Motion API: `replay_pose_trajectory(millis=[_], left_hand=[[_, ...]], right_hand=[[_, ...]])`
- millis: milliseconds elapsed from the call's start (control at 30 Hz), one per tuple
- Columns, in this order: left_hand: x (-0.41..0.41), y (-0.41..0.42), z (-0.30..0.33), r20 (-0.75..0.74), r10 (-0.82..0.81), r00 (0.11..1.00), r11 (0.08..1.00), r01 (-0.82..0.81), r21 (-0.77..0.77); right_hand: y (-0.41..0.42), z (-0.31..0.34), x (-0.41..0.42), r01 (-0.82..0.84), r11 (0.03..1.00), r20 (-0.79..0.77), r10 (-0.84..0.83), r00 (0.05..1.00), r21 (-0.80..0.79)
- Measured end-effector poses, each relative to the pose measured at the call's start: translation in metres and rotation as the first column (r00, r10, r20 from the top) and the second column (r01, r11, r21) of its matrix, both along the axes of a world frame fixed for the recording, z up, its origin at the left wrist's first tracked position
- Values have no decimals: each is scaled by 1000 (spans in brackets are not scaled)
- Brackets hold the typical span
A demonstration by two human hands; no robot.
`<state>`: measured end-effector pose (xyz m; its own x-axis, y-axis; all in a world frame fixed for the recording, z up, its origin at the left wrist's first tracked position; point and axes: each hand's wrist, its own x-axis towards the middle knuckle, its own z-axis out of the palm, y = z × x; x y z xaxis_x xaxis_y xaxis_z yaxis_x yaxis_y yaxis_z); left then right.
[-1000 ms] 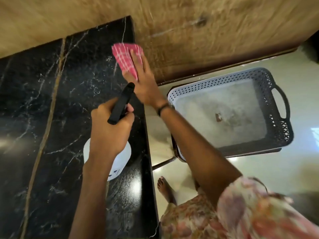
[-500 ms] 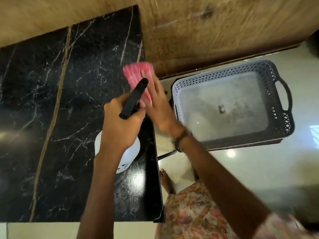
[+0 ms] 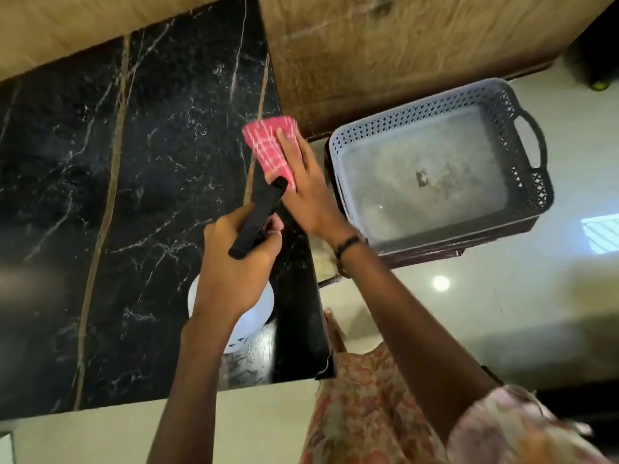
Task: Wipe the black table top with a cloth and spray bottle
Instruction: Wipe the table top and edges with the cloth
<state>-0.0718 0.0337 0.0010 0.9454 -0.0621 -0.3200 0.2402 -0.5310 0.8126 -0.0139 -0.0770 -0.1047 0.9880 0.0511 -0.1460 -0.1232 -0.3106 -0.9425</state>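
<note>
Pressing flat right hand (image 3: pixel 306 192) on cloth (image 3: pixel 269 145); left hand (image 3: pixel 234 266) grips spray bottle (image 3: pixel 258 212).

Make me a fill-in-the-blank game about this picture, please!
1. The right hand presses a pink ____ flat on the table top.
2. The left hand grips a spray bottle whose head is ____ in colour.
3. The grey basket sits off the table, on the person's ____ side.

Missing words: cloth; black; right
</note>
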Motion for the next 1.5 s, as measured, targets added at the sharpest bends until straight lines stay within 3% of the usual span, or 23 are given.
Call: replay_pose_trajectory(millis=[133,333,467,800,900,1033,1267,1367,1433,1500], left_hand=[[-17,10,-2,32,-71,997,997,70,43],[-49,23,1,85,-247,965,967,241,82],[-72,28,0,94,-277,956,959,269,86],[-129,37,3,168,-199,966,980,192,57],[-147,37,-3,189,-228,955,973,219,65],[-177,39,-15,183,-135,974,991,136,6],[-236,40,-35,76,11,997,998,-7,-57],[-251,43,-42,81,65,995,997,-61,-48],[-259,48,-44,86,87,993,995,-82,-56],[-263,53,-46,86,110,990,993,-105,-62]], right_hand=[[-2,-4,-21,-4,1000,30,3,1000,24],[-2,5,-189,-45,996,-19,44,999,-81],[0,11,-263,-85,988,-101,72,992,-127],[10,8,-197,43,994,-24,-45,999,-96],[7,5,-221,23,994,-9,-24,1000,-103],[7,2,-271,30,993,22,-27,999,-115],[29,-17,-323,222,938,236,-160,958,-266],[59,-15,-312,432,900,209,-412,887,-60],[80,-6,-301,604,785,67,-615,785,137],[87,-1,-289,705,662,-79,-713,697,254]])
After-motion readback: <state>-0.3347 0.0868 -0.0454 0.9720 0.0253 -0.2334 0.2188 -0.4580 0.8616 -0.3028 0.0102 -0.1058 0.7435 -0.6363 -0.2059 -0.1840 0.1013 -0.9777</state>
